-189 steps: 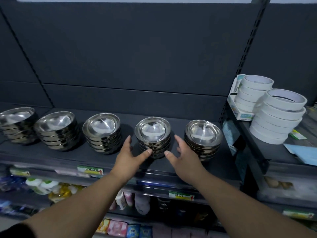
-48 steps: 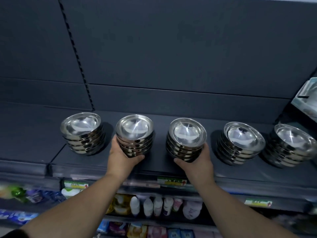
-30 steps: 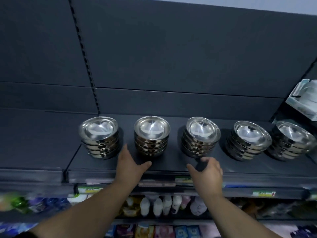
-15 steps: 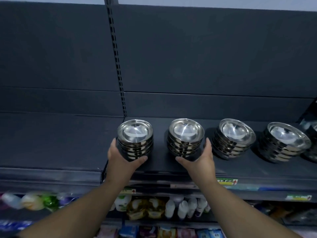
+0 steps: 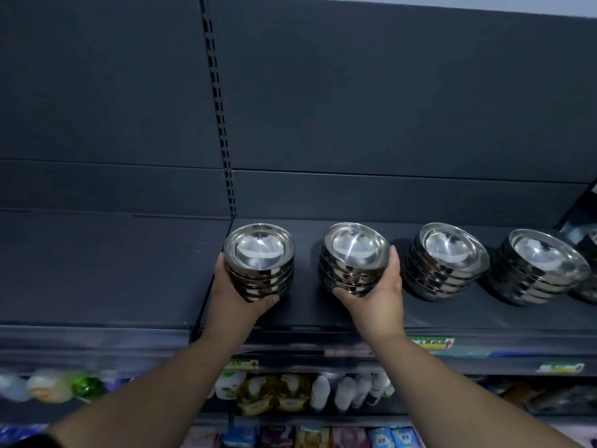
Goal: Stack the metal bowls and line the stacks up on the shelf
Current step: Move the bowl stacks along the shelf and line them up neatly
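Several stacks of shiny metal bowls stand in a row on a dark shelf (image 5: 323,315). My left hand (image 5: 235,295) grips the leftmost stack (image 5: 260,253) from its left and front side. My right hand (image 5: 378,295) grips the second stack (image 5: 355,250) from its right and front side. A third stack (image 5: 449,253) and a fourth stack (image 5: 542,263) stand untouched to the right. The edge of one more stack (image 5: 591,286) shows at the frame's right border.
A slotted upright (image 5: 219,124) divides the dark back panel just behind the leftmost stack. The shelf section (image 5: 97,270) left of it is bare. Price labels (image 5: 433,342) sit on the shelf's front rail, and bottles and packets (image 5: 290,392) fill the shelves below.
Earlier my hands were on stacks further right, then let go. Now they hold the two leftmost stacks, as half a second ago, and the view has shifted left.
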A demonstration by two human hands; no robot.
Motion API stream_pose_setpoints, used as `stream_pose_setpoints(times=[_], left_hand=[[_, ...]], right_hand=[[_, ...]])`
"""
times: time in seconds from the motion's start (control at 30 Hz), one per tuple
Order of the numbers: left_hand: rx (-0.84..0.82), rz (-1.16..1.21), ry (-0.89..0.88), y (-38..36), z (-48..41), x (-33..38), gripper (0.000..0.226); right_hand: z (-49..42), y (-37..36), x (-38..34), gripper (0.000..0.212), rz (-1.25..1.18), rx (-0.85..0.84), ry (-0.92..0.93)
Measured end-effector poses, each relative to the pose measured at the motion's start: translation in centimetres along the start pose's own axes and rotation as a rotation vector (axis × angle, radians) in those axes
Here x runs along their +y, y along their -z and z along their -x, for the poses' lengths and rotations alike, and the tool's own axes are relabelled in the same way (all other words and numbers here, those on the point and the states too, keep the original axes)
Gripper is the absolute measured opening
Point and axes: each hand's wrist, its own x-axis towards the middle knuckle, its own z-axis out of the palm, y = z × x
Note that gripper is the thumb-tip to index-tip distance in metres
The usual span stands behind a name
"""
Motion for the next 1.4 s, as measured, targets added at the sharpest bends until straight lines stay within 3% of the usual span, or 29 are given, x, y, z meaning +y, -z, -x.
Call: stream_pose_setpoints(times=[0.47, 0.73, 1.13, 1.4], left_hand=[[0.041, -0.012, 0.057, 0.1, -0.8, 0.6, 0.129], [0.047, -0.016, 0.02, 0.3, -0.9, 2.6, 0.112], [0.04, -0.049, 0.009, 0.6, -0.8, 3.4, 0.109], [0.027, -0.115, -0.029, 1.0, 1.0, 3.8, 0.106]], right_hand=[[-0.3, 0.2, -0.9, 0.127, -0.04, 0.025, -0.022], [-1.1, 0.1, -1.7, 0.101, 0.02, 0.05, 0.033], [-1.1, 0.4, -1.6, 0.107, 0.058, 0.057, 0.038], [1.3, 2.4, -1.4, 0.098, 0.199, -0.006, 0.018]])
